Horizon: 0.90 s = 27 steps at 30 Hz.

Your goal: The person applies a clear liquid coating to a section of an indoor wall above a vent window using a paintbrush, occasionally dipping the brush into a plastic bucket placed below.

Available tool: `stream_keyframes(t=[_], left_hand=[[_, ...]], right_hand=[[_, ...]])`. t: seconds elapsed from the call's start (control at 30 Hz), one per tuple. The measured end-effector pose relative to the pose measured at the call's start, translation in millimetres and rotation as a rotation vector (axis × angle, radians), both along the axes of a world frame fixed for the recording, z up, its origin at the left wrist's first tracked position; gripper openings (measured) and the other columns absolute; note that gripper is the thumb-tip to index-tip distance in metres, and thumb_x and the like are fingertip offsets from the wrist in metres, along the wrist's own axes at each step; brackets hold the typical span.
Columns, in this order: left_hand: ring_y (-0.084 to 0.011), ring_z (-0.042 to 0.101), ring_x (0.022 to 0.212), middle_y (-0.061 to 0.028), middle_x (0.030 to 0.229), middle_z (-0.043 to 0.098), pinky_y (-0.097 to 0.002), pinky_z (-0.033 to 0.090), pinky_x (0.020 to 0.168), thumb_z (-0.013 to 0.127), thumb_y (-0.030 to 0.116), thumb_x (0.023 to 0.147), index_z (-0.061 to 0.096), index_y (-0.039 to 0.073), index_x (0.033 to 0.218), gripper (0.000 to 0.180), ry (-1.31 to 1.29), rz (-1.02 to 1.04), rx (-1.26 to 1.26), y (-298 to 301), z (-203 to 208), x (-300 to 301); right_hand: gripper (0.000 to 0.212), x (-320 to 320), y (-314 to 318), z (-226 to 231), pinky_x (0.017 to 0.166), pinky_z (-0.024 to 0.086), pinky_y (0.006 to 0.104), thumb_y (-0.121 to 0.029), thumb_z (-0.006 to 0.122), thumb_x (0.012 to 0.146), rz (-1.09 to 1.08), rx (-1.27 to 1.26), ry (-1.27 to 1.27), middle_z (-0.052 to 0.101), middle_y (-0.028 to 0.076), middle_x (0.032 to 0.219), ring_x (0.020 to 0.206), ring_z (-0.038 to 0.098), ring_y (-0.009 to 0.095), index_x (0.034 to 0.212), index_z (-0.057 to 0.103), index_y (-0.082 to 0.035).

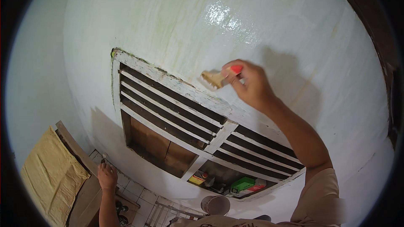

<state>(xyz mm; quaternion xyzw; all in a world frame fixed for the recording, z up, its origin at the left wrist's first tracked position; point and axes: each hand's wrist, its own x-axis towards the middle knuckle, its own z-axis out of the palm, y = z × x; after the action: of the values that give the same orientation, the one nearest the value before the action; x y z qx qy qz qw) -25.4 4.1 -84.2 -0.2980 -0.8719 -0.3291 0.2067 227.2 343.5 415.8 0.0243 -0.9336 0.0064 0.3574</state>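
Observation:
My right hand (248,84) is closed round the handle of a paintbrush (213,79), whose red end shows between the fingers. The pale bristles are at the wall (235,46), just above the white wooden window frame (143,64); I cannot tell whether they touch it. Over the brush a patch of wall shines wet. Low on the left, my left hand (107,176) is beside the edge of a wooden panel, its fingers curled. A small dark and grey thing (103,158) shows at its fingertips, too small to name.
Slatted vents (168,105) fill the frame's upper part; boxes and a green pack (243,184) stand in the opening below. A bucket (215,205) is below the window. A yellowish cloth (52,178) covers the wooden panel at left. White floor tiles (145,206) lie far below.

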Motion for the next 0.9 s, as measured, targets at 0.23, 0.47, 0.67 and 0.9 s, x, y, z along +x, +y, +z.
stream_keyframes(t=[0.23,0.47,0.67,0.9], left_hand=[[-0.0388,0.058,0.094,-0.0169,0.091,0.06,-0.0492,0.05,0.082,0.067,0.006,0.085,0.057,0.001,0.078,0.014,0.04,0.003,-0.034,-1.2,-1.2,-1.3],[-0.0382,0.058,0.095,-0.0168,0.093,0.061,-0.048,0.05,0.084,0.066,0.008,0.087,0.059,0.0,0.08,0.012,0.057,0.006,-0.058,-0.6,-3.0,-1.9],[-0.0404,0.056,0.092,-0.018,0.089,0.056,-0.0505,0.048,0.088,0.066,0.01,0.087,0.054,0.0,0.077,0.018,0.029,-0.02,-0.002,2.0,-6.4,-3.5],[-0.0398,0.057,0.092,-0.018,0.09,0.057,-0.05,0.048,0.087,0.065,0.009,0.087,0.055,0.0,0.078,0.016,0.002,-0.023,-0.058,2.1,-6.4,-2.5]], right_hand=[[0.017,-27.4,22.4,38.5,0.068,0.054,0.0343,-0.018,0.067,0.097,-0.139,0.067,0.08,0.072,0.014,0.084,0.073,0.069,0.024,0.096,0.067,0.0],[0.026,-66.1,0.0,76.0,0.063,0.051,0.0337,-0.025,0.068,0.098,0.033,0.021,0.266,0.069,0.014,0.073,0.063,0.065,0.023,0.093,0.069,0.0],[0.027,-89.2,1.5,-1.8,0.066,0.052,0.034,-0.029,0.068,0.099,-0.126,-0.092,-0.054,0.071,0.014,0.079,0.068,0.066,0.021,0.098,0.071,-0.003],[0.025,-69.1,15.3,22.3,0.062,0.051,0.0377,-0.026,0.067,0.098,-0.036,-0.022,0.204,0.067,0.016,0.07,0.063,0.065,0.029,0.093,0.068,-0.001]])
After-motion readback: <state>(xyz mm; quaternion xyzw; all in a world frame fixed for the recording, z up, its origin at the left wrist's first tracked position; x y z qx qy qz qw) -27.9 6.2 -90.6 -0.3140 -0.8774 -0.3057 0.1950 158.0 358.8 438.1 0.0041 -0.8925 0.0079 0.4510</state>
